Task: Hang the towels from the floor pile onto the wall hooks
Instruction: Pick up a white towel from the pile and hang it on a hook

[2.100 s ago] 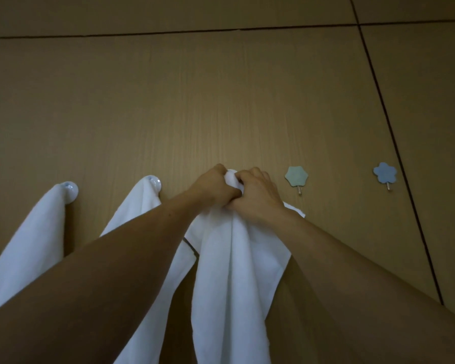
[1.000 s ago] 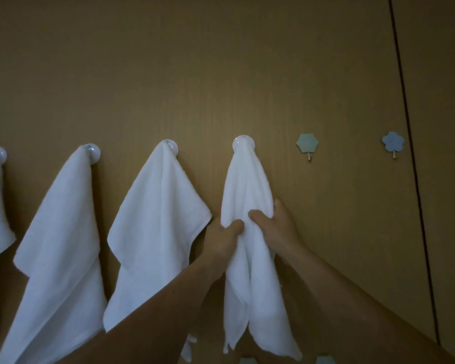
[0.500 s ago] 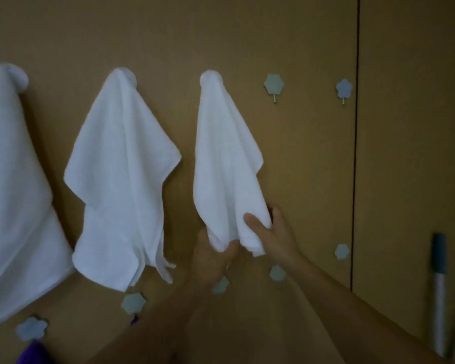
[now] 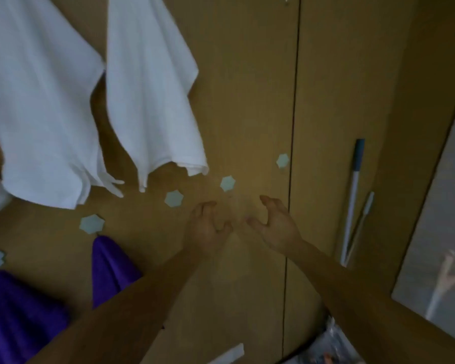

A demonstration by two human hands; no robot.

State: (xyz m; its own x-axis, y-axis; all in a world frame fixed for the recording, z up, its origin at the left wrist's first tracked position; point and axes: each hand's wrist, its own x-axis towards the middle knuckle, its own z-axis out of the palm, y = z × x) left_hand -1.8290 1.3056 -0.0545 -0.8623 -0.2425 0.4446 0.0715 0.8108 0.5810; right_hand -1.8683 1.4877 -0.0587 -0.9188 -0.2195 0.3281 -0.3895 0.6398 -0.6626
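A: Left of panel seam [image 4: 292, 127]: white towels [image 4: 147, 82] hanging, soft and light. Purple towels [image 4: 111, 266] below those.
B: Left hand [image 4: 208, 229] and right hand [image 4: 276, 227] left of seam, apart, empty, fingers spread. Pinching a corner probably best.

The person's two arms are bare all the way up, with no sleeves on them. The left hand [image 4: 208, 227] and the right hand [image 4: 276, 227] are bare too, with no rings or gloves.
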